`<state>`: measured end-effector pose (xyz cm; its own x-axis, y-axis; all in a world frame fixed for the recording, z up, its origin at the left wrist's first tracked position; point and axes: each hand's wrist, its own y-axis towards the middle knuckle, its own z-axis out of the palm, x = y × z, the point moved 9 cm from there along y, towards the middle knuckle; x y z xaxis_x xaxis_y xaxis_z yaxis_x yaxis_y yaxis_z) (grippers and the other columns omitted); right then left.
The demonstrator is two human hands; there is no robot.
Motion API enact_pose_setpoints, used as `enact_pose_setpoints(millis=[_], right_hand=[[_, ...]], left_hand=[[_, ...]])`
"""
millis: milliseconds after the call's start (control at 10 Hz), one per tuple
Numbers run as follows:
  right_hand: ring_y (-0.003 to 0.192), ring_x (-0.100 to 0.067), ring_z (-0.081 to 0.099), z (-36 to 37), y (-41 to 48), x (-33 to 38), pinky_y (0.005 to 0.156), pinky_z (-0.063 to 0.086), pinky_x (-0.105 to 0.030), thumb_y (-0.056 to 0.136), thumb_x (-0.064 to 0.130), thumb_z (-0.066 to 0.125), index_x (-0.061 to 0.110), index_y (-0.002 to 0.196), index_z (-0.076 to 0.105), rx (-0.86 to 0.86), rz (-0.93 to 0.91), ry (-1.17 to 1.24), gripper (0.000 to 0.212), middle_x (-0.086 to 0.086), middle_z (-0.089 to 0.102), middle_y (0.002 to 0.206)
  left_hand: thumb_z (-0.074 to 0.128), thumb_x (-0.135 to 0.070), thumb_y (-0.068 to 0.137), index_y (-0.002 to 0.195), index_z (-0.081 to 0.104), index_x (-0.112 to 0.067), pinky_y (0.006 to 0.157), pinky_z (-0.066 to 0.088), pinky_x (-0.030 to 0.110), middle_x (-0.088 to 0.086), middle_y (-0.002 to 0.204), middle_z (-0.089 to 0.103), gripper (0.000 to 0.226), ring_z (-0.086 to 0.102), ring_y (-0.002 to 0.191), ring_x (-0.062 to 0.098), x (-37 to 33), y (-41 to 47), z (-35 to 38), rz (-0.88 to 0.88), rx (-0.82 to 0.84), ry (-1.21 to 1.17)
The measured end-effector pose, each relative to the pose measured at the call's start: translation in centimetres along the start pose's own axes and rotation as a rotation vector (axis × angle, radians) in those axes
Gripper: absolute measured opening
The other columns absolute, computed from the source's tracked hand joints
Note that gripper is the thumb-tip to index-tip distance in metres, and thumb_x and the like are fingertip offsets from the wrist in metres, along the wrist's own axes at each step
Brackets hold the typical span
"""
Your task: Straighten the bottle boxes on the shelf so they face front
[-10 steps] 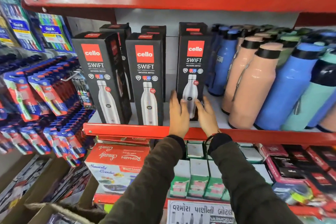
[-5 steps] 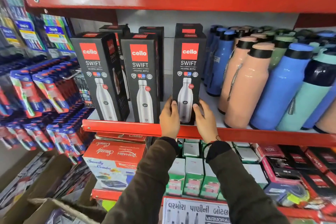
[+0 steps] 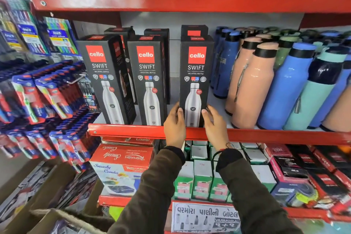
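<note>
The right-hand bottle box (image 3: 195, 81) stands upright at the front lip of the red shelf (image 3: 125, 131), its printed face square to you. Your left hand (image 3: 174, 126) and right hand (image 3: 215, 126) clamp its lower sides, thumbs on the front. Left of it stand the middle box (image 3: 149, 80) and the left box (image 3: 106, 80), which is angled. Behind them are more boxes; peach and blue bottles (image 3: 252, 85) crowd the right.

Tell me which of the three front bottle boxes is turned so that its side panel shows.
The leftmost box: its right side panel faces the camera, so it stands angled. The middle box shows far less of its side, and the right box, held by both hands, faces front.
</note>
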<state>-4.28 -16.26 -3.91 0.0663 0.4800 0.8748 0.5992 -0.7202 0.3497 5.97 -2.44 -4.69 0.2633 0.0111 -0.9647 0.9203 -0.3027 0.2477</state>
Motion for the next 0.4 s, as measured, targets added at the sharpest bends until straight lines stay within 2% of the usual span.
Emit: enact_pose_setpoints(millis=[200, 300, 400], right_hand=[[0.130, -0.024, 0.054, 0.28, -0.09, -0.18, 0.107, 0.038, -0.027, 0.102, 0.026, 0.048, 0.009, 0.141, 0.049, 0.001, 0.016, -0.033, 0.043, -0.011, 0.058, 0.140], [0.129, -0.025, 0.055, 0.28, -0.48, 0.16, 0.103, 0.037, -0.024, 0.101, 0.025, 0.050, 0.008, 0.141, 0.049, -0.004, 0.033, -0.037, 0.043, -0.012, 0.059, 0.139], [0.125, -0.014, 0.054, -0.57, -0.87, 0.58, 0.098, 0.034, -0.018, 0.101, 0.028, 0.050, 0.012, 0.143, 0.046, -0.048, 0.044, 0.026, 0.045, -0.007, 0.055, 0.143]], left_hand=[[0.045, -0.025, 0.106, 0.147, 0.050, -0.013, 0.105, 0.035, 0.018, 0.006, 0.147, 0.058, 0.043, 0.053, 0.137, 0.018, 0.18, 0.06, 0.40, 0.001, 0.046, -0.011], [0.047, -0.027, 0.106, 0.149, 0.046, -0.013, 0.110, 0.034, 0.020, 0.007, 0.151, 0.054, 0.046, 0.050, 0.141, 0.020, 0.33, 0.22, 0.32, -0.028, 0.077, -0.021], [0.049, -0.027, 0.105, 0.153, 0.039, -0.014, 0.120, 0.032, 0.028, 0.003, 0.156, 0.046, 0.051, 0.044, 0.145, 0.017, 0.08, -0.65, 0.39, 0.024, 0.070, -0.103]])
